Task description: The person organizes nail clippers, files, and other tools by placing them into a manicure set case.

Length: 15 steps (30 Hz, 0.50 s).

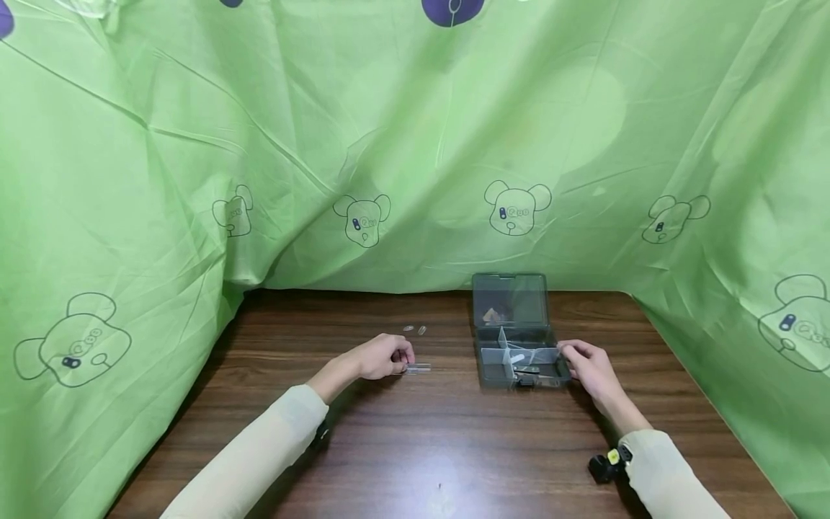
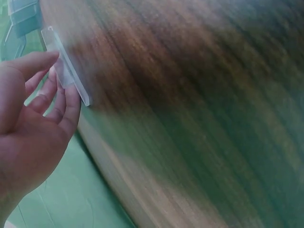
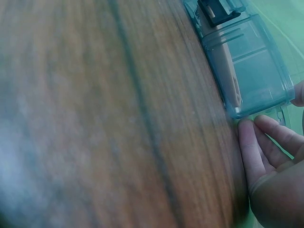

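My left hand (image 1: pixel 382 357) pinches a clear plastic divider (image 1: pixel 418 368) just above or on the table, left of the box. In the left wrist view the thumb lies on one face of the divider (image 2: pixel 69 71) and fingertips on the other. My right hand (image 1: pixel 591 367) grips the right side of a grey see-through compartment box (image 1: pixel 496 371), whose lid (image 1: pixel 512 299) stands open at the back. In the right wrist view, fingertips touch the box's (image 3: pixel 256 71) outer wall and the thumb is at its rim. Inside lie small items, including a white piece (image 1: pixel 516 358).
Two small clear pieces, one an oval (image 1: pixel 408 328) and the other a short strip (image 1: pixel 422 331), lie on the brown wooden table (image 1: pixel 415 432) behind the left hand. A green patterned curtain (image 1: pixel 421 238) hangs along the back and both sides.
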Available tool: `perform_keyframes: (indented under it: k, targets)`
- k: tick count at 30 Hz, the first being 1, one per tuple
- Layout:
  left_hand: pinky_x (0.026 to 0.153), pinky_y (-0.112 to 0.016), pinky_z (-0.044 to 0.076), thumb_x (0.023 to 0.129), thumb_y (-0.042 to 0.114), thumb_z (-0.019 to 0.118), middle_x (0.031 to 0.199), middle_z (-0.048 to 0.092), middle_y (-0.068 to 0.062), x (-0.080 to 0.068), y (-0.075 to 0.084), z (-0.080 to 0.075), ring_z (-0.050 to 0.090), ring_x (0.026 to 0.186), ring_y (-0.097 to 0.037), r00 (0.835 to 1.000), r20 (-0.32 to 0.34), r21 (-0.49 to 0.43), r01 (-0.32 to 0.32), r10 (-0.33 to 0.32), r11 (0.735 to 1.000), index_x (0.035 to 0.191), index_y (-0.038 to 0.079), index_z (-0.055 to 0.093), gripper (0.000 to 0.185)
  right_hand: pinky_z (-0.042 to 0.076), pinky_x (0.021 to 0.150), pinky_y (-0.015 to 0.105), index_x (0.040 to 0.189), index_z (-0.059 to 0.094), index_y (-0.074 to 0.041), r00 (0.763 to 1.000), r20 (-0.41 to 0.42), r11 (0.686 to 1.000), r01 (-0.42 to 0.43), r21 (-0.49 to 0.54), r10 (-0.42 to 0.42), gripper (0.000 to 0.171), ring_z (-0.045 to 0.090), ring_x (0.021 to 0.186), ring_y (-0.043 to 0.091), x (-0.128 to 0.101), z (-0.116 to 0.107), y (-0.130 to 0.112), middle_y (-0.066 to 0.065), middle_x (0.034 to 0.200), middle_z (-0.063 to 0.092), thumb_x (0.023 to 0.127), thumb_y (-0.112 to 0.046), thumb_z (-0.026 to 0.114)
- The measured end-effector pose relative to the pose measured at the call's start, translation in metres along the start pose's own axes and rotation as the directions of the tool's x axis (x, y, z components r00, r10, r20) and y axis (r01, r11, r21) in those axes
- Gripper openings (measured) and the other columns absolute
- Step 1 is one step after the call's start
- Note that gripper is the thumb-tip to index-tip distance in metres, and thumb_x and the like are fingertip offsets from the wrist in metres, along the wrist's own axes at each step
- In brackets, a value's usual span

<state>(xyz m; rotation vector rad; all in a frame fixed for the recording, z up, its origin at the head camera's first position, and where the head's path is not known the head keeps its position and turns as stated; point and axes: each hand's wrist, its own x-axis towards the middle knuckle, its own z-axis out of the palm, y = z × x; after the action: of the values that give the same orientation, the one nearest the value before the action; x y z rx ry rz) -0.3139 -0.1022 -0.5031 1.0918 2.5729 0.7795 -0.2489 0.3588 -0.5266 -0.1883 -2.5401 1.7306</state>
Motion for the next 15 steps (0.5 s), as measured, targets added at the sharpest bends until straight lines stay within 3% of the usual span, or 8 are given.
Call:
perform_keyframes:
  k: [5,15]
  targets:
    - [0.075,-0.025,0.054,0.095,-0.003,0.068,0.088,0.065,0.003,0.001,0.002,0.001,0.060,0.082,-0.007,1.000,-0.014,0.006,0.023,-0.023,1.000,0.101,0.008,0.073,0.013,0.057,0.081,0.020,0.137,0.063,0.007,1.000,0.000,1.000,-0.001,-0.016,0.001,0.045,0.062,0.099,-0.002,0.001,-0.001,0.000,0.023,0.143,0.062,0.110,-0.028,0.054]
    - [0.078,-0.027,0.056,0.100,0.004,0.070,0.090,0.067,0.004,0.010,0.018,-0.004,0.063,0.084,-0.008,0.993,-0.118,0.001,-0.011,0.011,1.000,0.105,0.007,0.074,0.007,0.056,0.081,0.020,0.138,0.063,0.007,1.000,0.007,1.000,0.000,-0.010,0.000,0.046,0.062,0.099,-0.003,0.000,-0.001,-0.001,0.026,0.145,0.060,0.110,-0.028,0.054]
